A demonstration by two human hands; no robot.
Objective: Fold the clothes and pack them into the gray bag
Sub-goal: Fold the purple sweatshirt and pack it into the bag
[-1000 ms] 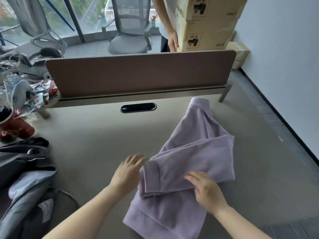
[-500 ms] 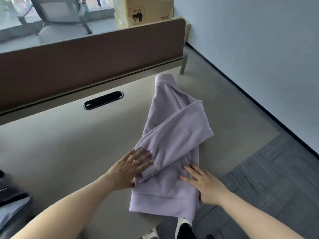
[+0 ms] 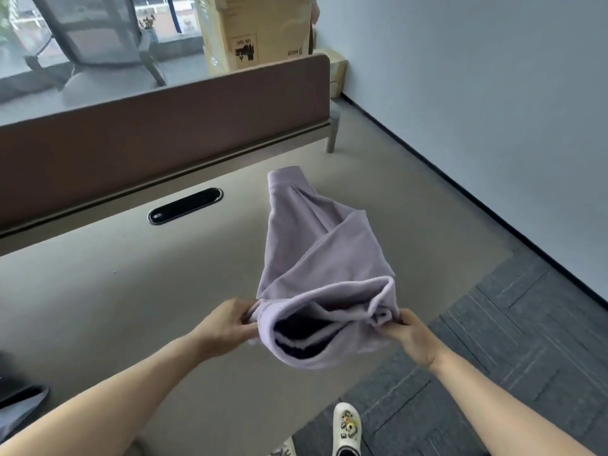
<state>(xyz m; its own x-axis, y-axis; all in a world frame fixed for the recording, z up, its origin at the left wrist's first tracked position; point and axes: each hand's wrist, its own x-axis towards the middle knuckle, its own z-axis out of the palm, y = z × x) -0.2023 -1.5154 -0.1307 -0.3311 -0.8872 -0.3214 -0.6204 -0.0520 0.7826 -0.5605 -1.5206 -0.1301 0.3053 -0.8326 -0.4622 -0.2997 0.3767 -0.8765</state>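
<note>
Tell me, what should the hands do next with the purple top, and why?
Probably carry the lifted hem forward and lay it toward the collar end. The left hand and right hand each pinch a near corner of the purple top, raised off the table, while its far end lies flat.

The garment [image 3: 316, 258] lifted at the near edge is showing pale lilac, plain, with a darker shadowed inside. The desk [image 3: 131, 291] is showing a flat beige, its far divider panel [image 3: 164, 136] a dull reddish brown, and its cable slot [image 3: 185, 206] glossy black. To the right, the floor [image 3: 493, 373] is showing dark gray carpet tiles in alternating ribbed stripes. The near shoe [image 3: 347, 429] is looking white with small coloured charms. The far box [image 3: 256, 31] is showing pale yellow with black print.
</note>
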